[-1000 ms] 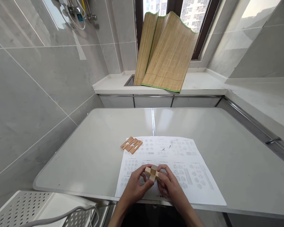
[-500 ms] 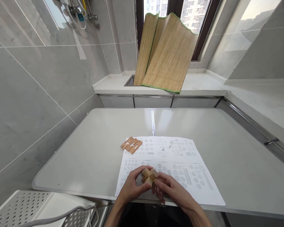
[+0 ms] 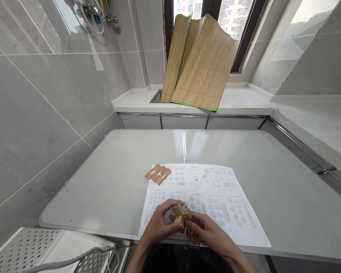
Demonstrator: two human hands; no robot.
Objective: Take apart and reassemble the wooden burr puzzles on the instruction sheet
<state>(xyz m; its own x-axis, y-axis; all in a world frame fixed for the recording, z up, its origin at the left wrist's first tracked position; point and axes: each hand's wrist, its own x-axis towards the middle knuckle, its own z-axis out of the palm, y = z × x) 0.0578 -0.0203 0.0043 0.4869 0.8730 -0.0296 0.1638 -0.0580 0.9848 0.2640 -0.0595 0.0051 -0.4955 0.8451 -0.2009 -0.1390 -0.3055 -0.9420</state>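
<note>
Left hand (image 3: 158, 224), right hand (image 3: 207, 228) half-curled, fingertips pinching pale wooden interlocking-block cross (image 3: 180, 213); I judge uneven squeeze could slip pieces apart.

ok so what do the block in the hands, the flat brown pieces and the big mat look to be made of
Block: probably bare wood, pale tan with little shine.
Flat brown pieces: likely wood or a wood-like board, given their even reddish-brown faces and cut-out holes.
Mat: apparently bamboo or similar, from its fine straw-coloured lines; the green edging may be cloth.
</note>
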